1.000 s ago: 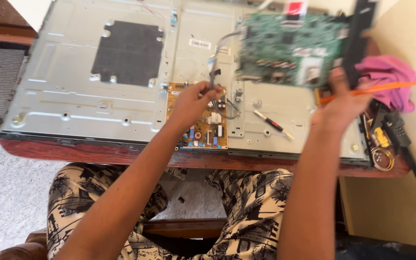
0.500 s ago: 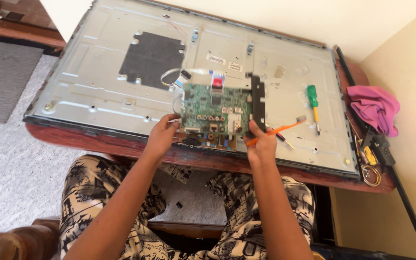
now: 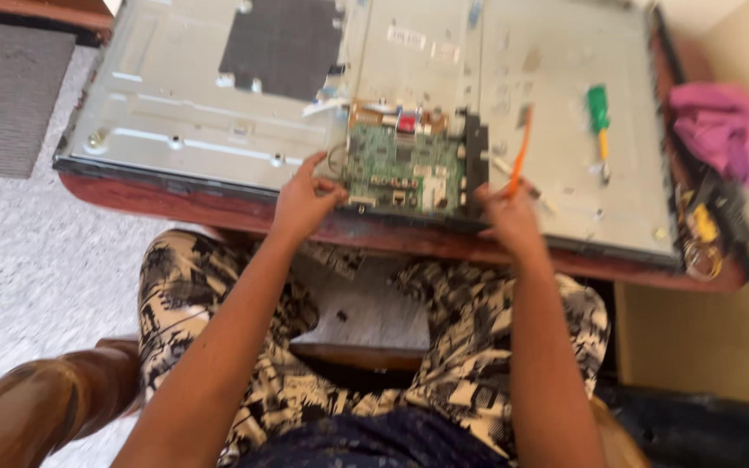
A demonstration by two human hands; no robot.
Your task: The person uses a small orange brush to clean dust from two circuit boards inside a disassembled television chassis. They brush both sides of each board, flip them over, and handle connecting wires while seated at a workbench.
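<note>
Left hand: the left hand [image 3: 303,201] rests at the left edge of the green circuit board [image 3: 402,170]; fingers curled, thumb and forefinger pinched close at the board's lower left corner; whether they grip the board or a small part beside it cannot be told.
Right hand: the right hand [image 3: 508,218] sits at the board's right edge, beside the black bracket [image 3: 476,165]; closed around an orange tool [image 3: 518,161], whose shaft points up and away from the person.
Circuit board: lies flat on the grey metal back panel [image 3: 184,113], near the panel's front edge, about midway along it; a red component shows near the board's far edge.
Back panel: covers most of the wooden table [image 3: 218,201]; its front edge runs just inside the table's front edge; a dark square patch [image 3: 281,45] sits toward the far side, left of centre.
Green screwdriver: the green-handled screwdriver [image 3: 599,123] lies on the panel toward its right edge, well apart from both hands; tip toward the person.
Pink cloth: the pink cloth [image 3: 721,126] lies bunched at the table's right edge, off the panel.
Small items: a yellow and black cluster of tools [image 3: 706,227] lies near the table's front right corner; detail too blurred to identify.
Person: seated at the table's front edge; patterned black and white trousers [image 3: 218,303] visible below the forearms.
</note>
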